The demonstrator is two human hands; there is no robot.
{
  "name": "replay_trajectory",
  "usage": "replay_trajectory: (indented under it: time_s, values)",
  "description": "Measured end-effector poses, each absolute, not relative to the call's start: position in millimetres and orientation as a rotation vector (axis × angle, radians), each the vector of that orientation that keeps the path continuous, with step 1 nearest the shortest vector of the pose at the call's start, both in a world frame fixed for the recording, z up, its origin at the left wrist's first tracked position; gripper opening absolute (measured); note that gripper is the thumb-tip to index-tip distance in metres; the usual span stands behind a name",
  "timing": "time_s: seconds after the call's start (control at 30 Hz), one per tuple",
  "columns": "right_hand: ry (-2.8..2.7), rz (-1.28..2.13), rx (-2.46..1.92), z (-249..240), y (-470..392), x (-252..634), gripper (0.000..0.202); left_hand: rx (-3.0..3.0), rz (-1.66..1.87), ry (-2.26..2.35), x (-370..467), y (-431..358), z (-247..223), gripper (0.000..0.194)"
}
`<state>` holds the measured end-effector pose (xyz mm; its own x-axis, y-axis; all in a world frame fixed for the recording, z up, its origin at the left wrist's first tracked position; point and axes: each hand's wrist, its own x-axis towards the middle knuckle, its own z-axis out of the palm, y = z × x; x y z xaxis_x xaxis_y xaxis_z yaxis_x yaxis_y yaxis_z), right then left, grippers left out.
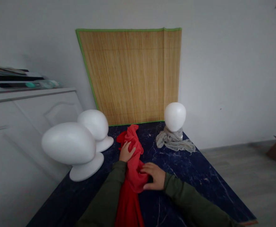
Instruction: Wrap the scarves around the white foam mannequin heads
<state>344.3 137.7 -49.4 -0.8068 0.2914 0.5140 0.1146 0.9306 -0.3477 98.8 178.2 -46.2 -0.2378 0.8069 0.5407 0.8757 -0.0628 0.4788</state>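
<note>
1. Red cloth (134,176), head view: bunched on the tabletop (199,170), under the left hand (127,152), tail running back between the green sleeves (102,198) and out of view. Two reds show; can't tell if one piece or two.
2. The left hand lies on top, fingers parted; can't tell whether it pinches any fabric.
3. The right hand (156,176) has fingertips against the cloth's right side, thumb well apart, so no firm grip.
4. Main risk: folds could slip or twist, because the right hand isn't closed on them.
5. Tail could snag near the wrists if the bundle gets pulled away from the body.
6. Left of the left hand, the near head form (69,143) sits close to the sleeve; a leftward sweep could knock it into the far head form (92,124) just behind.
7. Beyond the right hand, the grey scarf (173,137) loops loosely around the right-hand head form's (175,116) neck; a wide swing could catch its loose end and tip that form.
</note>
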Motion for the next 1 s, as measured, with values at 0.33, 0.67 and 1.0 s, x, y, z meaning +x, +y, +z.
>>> replay_trajectory:
  time_s: [0.33,0.67,1.0]
  values:
    - [-2.508,0.709,-0.054,-56,99,323,0.026,-2.036,-1.246,-1.949,125,103,-8,0.037]
    - [-1.963,1.510,-0.333,-55,74,313,0.027,-2.218,-1.138,-2.042,126,96,-10,0.042]
    - [-1.383,0.445,-1.412,-27,249,408,0.042,-2.336,-0.358,-2.330,143,99,-43,0.065]
